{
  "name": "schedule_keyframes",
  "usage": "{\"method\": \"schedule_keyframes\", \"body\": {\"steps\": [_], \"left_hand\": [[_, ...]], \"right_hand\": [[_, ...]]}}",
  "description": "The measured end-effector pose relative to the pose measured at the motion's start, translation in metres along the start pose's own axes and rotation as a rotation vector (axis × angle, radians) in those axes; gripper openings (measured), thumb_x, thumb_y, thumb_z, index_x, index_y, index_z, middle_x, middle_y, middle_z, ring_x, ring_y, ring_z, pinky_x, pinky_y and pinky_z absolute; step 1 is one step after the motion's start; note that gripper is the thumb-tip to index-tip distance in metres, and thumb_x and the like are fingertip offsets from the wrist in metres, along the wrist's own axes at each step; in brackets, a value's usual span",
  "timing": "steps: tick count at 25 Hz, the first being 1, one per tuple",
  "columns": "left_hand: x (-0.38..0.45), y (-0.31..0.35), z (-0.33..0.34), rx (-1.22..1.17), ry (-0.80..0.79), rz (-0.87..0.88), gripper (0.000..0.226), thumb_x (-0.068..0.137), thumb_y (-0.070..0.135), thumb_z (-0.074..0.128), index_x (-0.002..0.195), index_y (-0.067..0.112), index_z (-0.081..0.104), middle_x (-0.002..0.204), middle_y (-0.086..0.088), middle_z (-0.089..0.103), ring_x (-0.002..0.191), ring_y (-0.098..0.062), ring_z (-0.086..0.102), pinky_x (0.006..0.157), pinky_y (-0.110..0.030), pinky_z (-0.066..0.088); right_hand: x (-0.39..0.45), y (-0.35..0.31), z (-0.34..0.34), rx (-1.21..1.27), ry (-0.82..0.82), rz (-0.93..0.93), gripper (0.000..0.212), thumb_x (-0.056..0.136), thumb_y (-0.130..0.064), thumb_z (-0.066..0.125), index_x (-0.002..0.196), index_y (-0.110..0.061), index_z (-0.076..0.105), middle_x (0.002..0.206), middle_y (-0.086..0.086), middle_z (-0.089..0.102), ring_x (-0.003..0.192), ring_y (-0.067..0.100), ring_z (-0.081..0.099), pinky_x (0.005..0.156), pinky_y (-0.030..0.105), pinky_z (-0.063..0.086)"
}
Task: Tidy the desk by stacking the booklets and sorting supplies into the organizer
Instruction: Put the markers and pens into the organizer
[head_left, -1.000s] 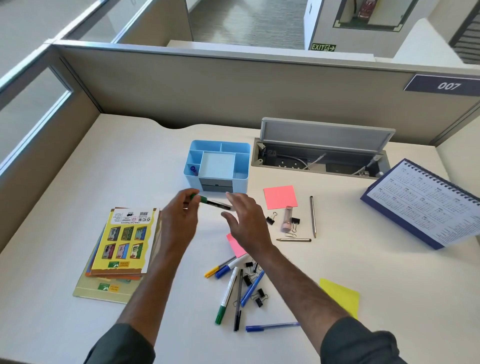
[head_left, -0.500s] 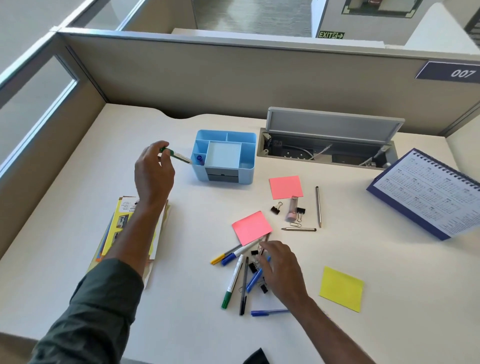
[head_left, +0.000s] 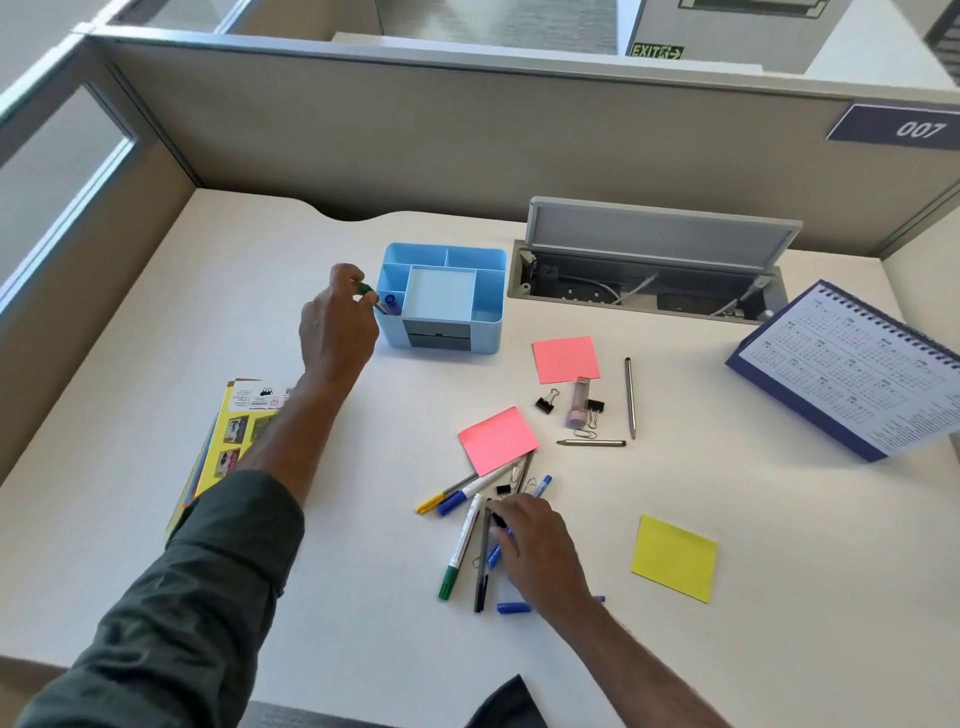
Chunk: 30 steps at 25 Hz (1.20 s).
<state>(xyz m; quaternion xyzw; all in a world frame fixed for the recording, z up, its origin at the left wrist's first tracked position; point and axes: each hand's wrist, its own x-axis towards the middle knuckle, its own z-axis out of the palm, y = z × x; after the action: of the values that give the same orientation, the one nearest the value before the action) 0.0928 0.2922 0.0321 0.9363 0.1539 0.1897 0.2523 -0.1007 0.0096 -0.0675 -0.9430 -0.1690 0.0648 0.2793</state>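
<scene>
On the bench (head_left: 156, 322), largest first: calendar (head_left: 852, 374) propped at far right, well apart from the work. Stacked booklets (head_left: 234, 415) at left edge, partly hidden under the left sleeve; thin, floppy, best lifted flat from a long edge. Blue organizer (head_left: 441, 332) near bench middle, several open compartments, a blue-capped pen already upright in the near left slot.

Left hand (head_left: 337, 332) at the organizer's left wall, fingers pinching a green-capped pen (head_left: 370, 292) by its upper end, tip angled down into that same slot. Light, stiff, smooth barrel; a pinch near the cap seems enough, drop likely harmless.

Sticky pads: yellow (head_left: 675, 558) at right, two pink (head_left: 498, 440) toward centre. Paper blocks, light, easiest taken by the edges.

Right hand (head_left: 540, 556) resting on the loose pile of pens (head_left: 462, 540) in front, fingers curled down onto them; cannot tell whether one is actually gripped. Pens crossed over each other, liable to roll.

Two pencils (head_left: 630, 397), a pinkish tube, binder clips (head_left: 546, 402), paper clips: small, fiddly, fingertip work.
</scene>
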Motion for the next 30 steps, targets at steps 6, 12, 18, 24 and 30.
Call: {"method": "schedule_keyframes", "body": {"steps": [6,12,18,24,30], "left_hand": [[0.003,-0.004,0.019,0.162,-0.129,-0.03,0.012,0.101,0.014,0.049,0.11,0.011,0.056,0.106,-0.02,0.071,0.092,-0.043,0.06,0.073,-0.043,0.042],[0.006,-0.005,0.025,0.11,-0.121,-0.067,0.015,0.1,0.015,0.051,0.113,0.01,0.058,0.12,-0.013,0.068,0.11,-0.035,0.055,0.085,-0.045,0.045],[-0.008,-0.019,0.019,-0.006,-0.1,-0.076,0.022,0.099,0.018,0.054,0.12,0.013,0.059,0.125,-0.006,0.065,0.116,-0.031,0.056,0.09,-0.045,0.047],[-0.075,-0.02,-0.002,-0.293,-0.03,-0.073,0.022,0.098,0.019,0.063,0.118,0.012,0.063,0.117,-0.005,0.067,0.101,-0.021,0.065,0.079,-0.034,0.054],[-0.149,0.004,-0.041,-0.566,-0.2,-0.192,0.028,0.098,0.046,0.06,0.104,0.022,0.07,0.1,0.004,0.072,0.091,-0.01,0.07,0.077,-0.038,0.06]], "right_hand": [[0.016,-0.018,0.011,-0.172,-0.196,-0.189,0.045,0.071,-0.001,0.066,0.109,-0.026,0.068,0.095,-0.003,0.051,0.086,0.019,0.051,0.074,0.03,0.044],[0.013,-0.03,0.017,-0.288,-0.278,-0.262,0.05,0.058,0.005,0.07,0.096,-0.028,0.068,0.091,0.0,0.048,0.083,0.022,0.05,0.07,0.032,0.041],[0.012,-0.03,0.015,-0.27,-0.251,-0.274,0.045,0.061,0.008,0.068,0.091,-0.026,0.068,0.09,0.0,0.047,0.082,0.023,0.049,0.07,0.033,0.041],[0.014,-0.042,0.007,-0.167,-0.155,-0.292,0.043,0.072,0.004,0.068,0.097,-0.031,0.064,0.087,-0.004,0.039,0.075,0.016,0.04,0.067,0.029,0.031],[0.032,-0.068,-0.032,0.405,0.054,-0.087,0.023,0.088,-0.012,0.066,0.107,-0.025,0.069,0.106,-0.01,0.059,0.099,0.008,0.057,0.088,0.026,0.045]]}}
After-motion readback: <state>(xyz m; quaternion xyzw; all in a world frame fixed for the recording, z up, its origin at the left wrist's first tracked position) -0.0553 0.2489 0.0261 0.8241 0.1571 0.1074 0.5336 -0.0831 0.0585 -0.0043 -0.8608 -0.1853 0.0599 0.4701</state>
